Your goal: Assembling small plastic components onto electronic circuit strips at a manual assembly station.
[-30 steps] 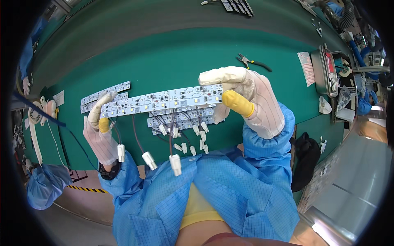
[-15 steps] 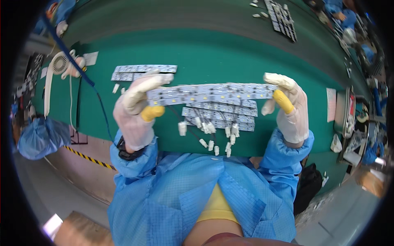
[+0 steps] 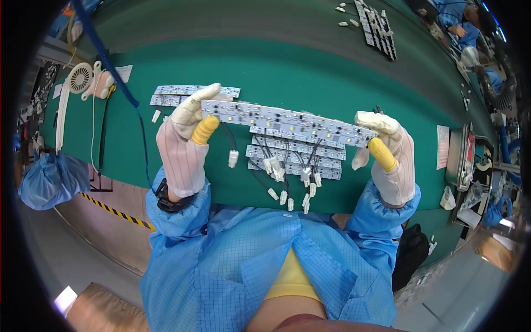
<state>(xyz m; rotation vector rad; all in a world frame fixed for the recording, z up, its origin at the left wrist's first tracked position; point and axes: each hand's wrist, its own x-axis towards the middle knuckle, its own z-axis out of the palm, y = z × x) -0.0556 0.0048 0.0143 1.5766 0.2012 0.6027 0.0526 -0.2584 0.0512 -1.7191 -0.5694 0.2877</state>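
Observation:
A long white LED circuit board strip (image 3: pixel 287 122) hangs above the mat, tilted with its right end lower. My left hand (image 3: pixel 188 130), in a white glove with a yellow thumb cover, pinches its left end. The right end is gripped by my right hand (image 3: pixel 390 149), gloved the same way. From the held strip's left part a dark cable drops to a white connector (image 3: pixel 233 159). Beneath it, several more LED strips (image 3: pixel 326 164) lie stacked on the green mat, their wires and white connectors (image 3: pixel 275 166) toward me. Partly behind my left hand lie further strips (image 3: pixel 166 99).
A white handheld fan (image 3: pixel 81 77) stands at the left, near a hanging blue coiled cord (image 3: pixel 105 55). More strips (image 3: pixel 379 33) lie on the dark belt (image 3: pixel 265 22) at the far right. A metal tray (image 3: pixel 459 157) sits at the right edge. Other people (image 3: pixel 462 27) are beyond.
The held strip has tilted: its left end has risen with my left hand, and its right end has dropped. Its connector now hangs farther left and higher.

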